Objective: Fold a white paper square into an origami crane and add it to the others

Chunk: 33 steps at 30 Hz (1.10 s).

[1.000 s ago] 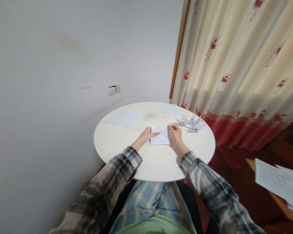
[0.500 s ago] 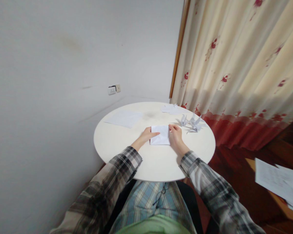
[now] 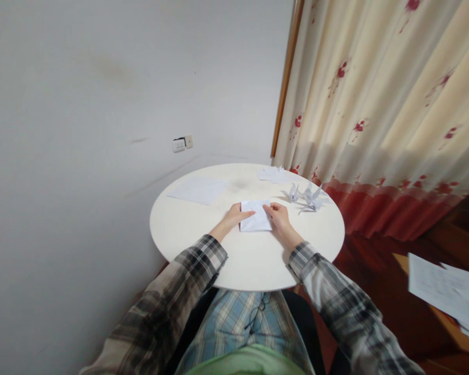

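Note:
A folded square of white paper is held between my two hands above the middle of the round table. My left hand grips its left edge, thumb lying across the top face and the fingers behind. On the opposite edge, my right hand pinches the paper with its thumb on the upper right part. Fingers under the sheet are hidden. To the right of my right hand stand several folded paper cranes.
The round white table has a flat paper sheet at back left and more paper at back right. A wall with a socket rises behind. Curtains hang at right; printed sheets lie lower right.
My right thumb has moved left from the paper's upper right corner onto its top face. My left hand stays in place, and the paper has barely moved.

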Available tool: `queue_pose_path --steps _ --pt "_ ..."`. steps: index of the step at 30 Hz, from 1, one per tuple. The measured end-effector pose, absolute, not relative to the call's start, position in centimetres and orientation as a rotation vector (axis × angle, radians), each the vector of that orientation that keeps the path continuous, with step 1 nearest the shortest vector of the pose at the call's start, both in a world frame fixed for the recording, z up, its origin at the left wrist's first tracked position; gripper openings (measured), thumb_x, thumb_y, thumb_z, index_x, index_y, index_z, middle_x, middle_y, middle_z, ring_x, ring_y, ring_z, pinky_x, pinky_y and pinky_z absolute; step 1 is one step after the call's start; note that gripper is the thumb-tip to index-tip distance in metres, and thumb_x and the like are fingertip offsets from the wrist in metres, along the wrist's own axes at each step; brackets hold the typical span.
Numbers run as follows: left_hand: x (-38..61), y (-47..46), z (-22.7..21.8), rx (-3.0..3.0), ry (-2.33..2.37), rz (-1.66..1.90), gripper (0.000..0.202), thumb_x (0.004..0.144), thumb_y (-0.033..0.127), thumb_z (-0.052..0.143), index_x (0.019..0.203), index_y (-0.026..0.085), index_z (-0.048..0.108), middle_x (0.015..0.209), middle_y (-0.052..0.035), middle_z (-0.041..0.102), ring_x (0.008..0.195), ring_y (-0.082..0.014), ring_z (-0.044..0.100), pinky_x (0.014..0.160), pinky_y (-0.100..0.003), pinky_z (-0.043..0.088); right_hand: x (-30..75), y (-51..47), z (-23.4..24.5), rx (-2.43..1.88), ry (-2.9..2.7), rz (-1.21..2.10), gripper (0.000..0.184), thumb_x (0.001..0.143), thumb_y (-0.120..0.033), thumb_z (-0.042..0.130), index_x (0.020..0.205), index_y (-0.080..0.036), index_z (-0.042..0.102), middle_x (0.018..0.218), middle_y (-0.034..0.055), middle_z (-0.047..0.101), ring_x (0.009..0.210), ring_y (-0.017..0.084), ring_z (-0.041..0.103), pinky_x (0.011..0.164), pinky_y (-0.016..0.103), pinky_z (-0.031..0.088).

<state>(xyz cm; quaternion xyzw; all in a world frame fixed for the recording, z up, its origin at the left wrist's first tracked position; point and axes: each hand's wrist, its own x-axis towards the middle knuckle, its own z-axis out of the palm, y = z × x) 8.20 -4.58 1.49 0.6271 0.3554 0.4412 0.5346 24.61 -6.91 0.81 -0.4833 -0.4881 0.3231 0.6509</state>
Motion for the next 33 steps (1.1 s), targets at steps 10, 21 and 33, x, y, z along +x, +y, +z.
queue_pose_path --steps 10,21,33 --pt "8.2 -4.8 2.1 1.553 0.982 1.124 0.039 0.057 0.039 0.071 0.084 0.011 0.062 0.075 -0.0040 0.064 0.063 -0.0140 0.057 0.055 -0.022 0.040 24.8 -6.4 0.3 -1.183 -1.298 0.707 0.022 0.060 -0.036 0.059 0.063 -0.015 0.060 0.058 -0.0014 0.055 0.053 0.010 0.044 0.048 0.020 0.031" --pt "8.1 -5.4 2.6 1.544 0.992 1.106 0.039 0.056 0.040 0.069 0.082 0.012 0.061 0.065 -0.0007 0.059 0.053 -0.0115 0.051 0.047 -0.021 0.034 24.3 -7.0 0.7 -1.093 -1.299 0.868 0.029 0.055 -0.033 0.066 0.075 -0.012 0.064 0.074 0.0056 0.066 0.062 0.015 0.056 0.057 0.026 0.042" --pt "8.2 -5.3 2.5 1.563 0.987 1.083 0.039 0.056 0.041 0.070 0.080 0.012 0.061 0.069 -0.0019 0.060 0.058 -0.0123 0.052 0.052 -0.022 0.037 24.6 -6.9 0.5 -1.173 -1.413 0.713 0.026 0.062 -0.040 0.059 0.066 -0.014 0.059 0.062 0.0007 0.059 0.057 0.012 0.048 0.050 0.021 0.035"
